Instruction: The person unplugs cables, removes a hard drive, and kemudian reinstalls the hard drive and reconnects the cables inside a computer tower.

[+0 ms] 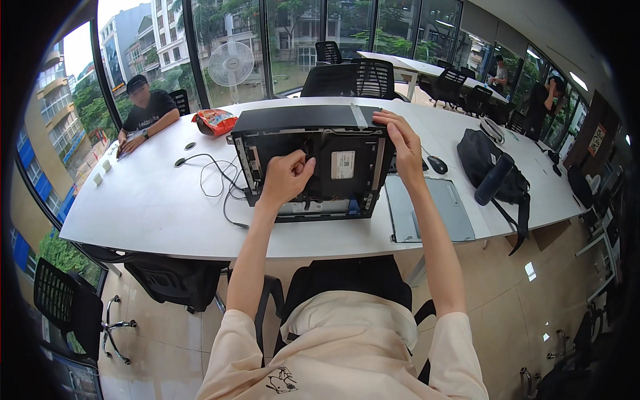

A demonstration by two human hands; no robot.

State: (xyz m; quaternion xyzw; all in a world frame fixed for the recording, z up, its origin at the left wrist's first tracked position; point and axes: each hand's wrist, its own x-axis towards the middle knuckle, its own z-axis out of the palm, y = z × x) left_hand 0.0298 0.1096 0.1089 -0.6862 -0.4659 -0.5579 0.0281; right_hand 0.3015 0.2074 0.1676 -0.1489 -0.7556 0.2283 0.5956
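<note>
An open black desktop computer case stands on the white table in front of me, its inside facing me. My left hand is curled closed inside the case, left of a drive bay with a white label. Whatever its fingers pinch is hidden by the hand. My right hand grips the case's top right corner, fingers over the top beside a strip of pale tape. A flat grey side panel lies on the table to the right of the case.
The white table also bears loose black cables, a red snack bag, a mouse, and a black bag with a dark bottle. A person sits at the far left. Office chairs stand around.
</note>
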